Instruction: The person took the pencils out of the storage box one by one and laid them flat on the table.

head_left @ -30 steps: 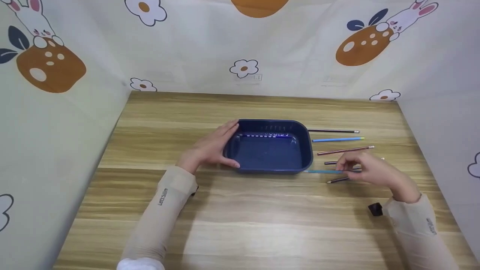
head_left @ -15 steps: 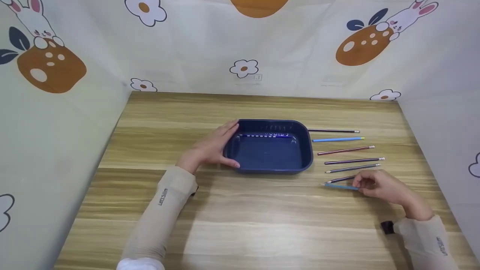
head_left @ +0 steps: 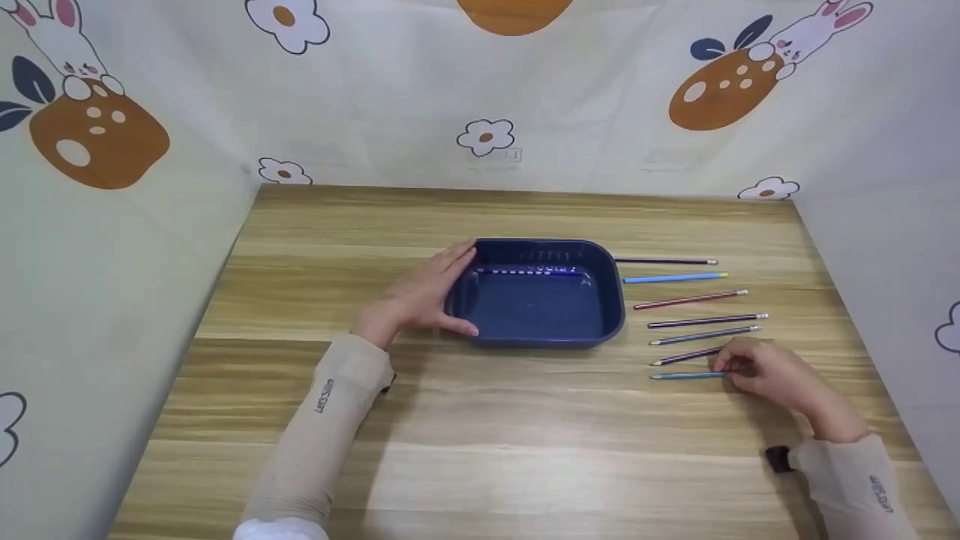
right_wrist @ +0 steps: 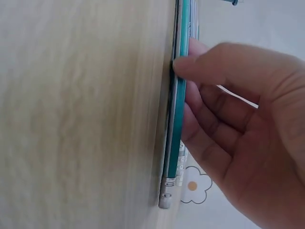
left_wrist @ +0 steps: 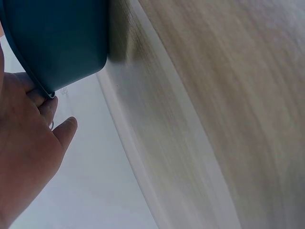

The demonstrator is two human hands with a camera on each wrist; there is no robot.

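In the head view, a dark blue rectangular plastic container (head_left: 536, 341) sits mid-table. My left hand (head_left: 412, 300) holds its left end, fingers along the far part of the rim and thumb at the near corner. In the left wrist view, that hand's fingertips lie at the rim of the container (left_wrist: 62, 43). To the right, my right hand (head_left: 772, 379) pinches a teal pencil (head_left: 686, 376) near its eraser end. In the right wrist view, the thumb lies over the pencil (right_wrist: 177, 114), whose metal ferrule and eraser stick out below; the pencil lies low along the tabletop.
Several pencils lie roughly parallel right of the container, including a dark purple pencil (head_left: 709, 321), a red pencil (head_left: 690, 300) and a light blue pencil (head_left: 675, 278). The farthest pencil (head_left: 667, 261) reaches the container's edge. A patterned curtain (head_left: 375, 97) encloses the table's back and sides.
My right hand has carried the teal pencil from beside the container's near right corner toward me and right, down to the near end of the pencil row. The left hand and container stay put.
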